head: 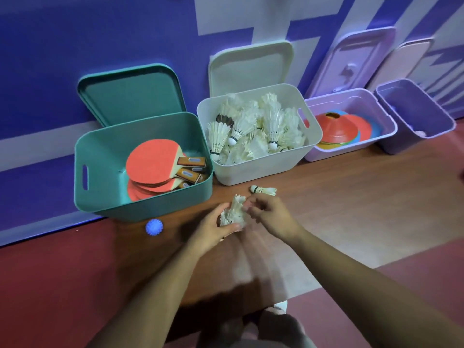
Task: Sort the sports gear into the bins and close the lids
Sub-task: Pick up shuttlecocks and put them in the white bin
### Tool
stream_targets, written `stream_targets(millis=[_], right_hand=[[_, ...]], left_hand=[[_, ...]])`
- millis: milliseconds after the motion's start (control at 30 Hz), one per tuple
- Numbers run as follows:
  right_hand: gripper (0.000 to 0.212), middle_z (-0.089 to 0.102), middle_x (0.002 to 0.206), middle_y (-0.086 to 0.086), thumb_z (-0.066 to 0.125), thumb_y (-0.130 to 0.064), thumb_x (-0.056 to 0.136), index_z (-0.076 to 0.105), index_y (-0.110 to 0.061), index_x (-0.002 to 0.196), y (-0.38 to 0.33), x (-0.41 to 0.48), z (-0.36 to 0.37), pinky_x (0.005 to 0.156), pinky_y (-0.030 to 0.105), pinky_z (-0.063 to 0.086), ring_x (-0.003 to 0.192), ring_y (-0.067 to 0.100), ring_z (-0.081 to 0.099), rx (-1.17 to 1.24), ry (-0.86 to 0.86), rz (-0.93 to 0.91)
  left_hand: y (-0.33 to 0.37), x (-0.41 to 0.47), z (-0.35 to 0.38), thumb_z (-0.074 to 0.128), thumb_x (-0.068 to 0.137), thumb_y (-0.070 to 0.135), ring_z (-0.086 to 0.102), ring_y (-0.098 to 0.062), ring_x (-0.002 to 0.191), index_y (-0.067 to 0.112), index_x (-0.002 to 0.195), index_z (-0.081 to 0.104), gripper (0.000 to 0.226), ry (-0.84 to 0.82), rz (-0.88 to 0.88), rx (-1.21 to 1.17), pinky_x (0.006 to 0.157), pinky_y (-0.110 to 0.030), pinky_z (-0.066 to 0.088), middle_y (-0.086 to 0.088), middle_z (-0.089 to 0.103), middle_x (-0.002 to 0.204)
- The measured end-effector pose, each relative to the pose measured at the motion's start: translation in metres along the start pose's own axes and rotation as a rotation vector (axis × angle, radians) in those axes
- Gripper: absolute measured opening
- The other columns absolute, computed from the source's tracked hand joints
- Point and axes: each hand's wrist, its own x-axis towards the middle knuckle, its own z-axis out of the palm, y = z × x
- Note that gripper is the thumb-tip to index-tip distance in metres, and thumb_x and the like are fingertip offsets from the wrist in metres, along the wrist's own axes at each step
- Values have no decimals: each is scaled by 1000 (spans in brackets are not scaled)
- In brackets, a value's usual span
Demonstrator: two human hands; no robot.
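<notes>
White shuttlecocks (232, 214) sit bunched in the left grip (213, 228), its fingers curled round them, just in front of the white bin (253, 172). The right grip (270, 214) pinches the bunch's edge. A loose shuttlecock (263, 190) lies on the floor nearer that bin.

The table tennis paddles (153, 162) have red rubber faces and brown wooden handles, inside a teal bin (100, 156) with a matching teal lid (130, 94). The shuttlecocks (272, 121) are creamy white with dark bands at the cork, one with dark brown feathers, in a cream bin (253, 172). Orange, blue and yellow disc cones (336, 126) fill a lilac bin (351, 101); the end bin (411, 101) is purple. The spiky ball (154, 227) is blue. The floor (351, 197) is wood-grain brown and red, the wall (50, 46) violet-blue with white blocks.
</notes>
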Motion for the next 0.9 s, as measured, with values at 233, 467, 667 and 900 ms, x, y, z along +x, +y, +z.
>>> stream_targets(millis=[233,467,667,900], right_hand=[[36,61,109,7,65,-32,88,61,-12,118,41,42,-48,86,26,44,97,21,58,-379,337,142],[41,55,118,17,57,-38,89,52,-9,118,96,76,-64,90,40,43,115,39,49,-880,-14,249],[32,60,105,16,51,-31,88,59,-8,108,102,73,-73,75,36,46,99,39,59,-811,-111,90],[57,41,141,20,54,-46,92,32,-40,145,86,81,-51,106,41,41,130,40,38,-849,-374,-39]], left_hand=[[4,0,20,77,81,26,58,1,108,43,121,55,49,139,-38,0,98,-17,44,12,62,122],[-12,-20,35,76,83,15,62,-5,108,46,115,56,49,312,-105,-150,100,-27,47,10,65,120],[-19,-40,49,75,83,11,62,-17,115,37,122,60,49,457,-101,-279,99,-31,47,2,68,121],[-20,-50,50,74,83,8,65,-12,110,38,117,62,47,530,-91,-322,95,-26,49,3,70,117]])
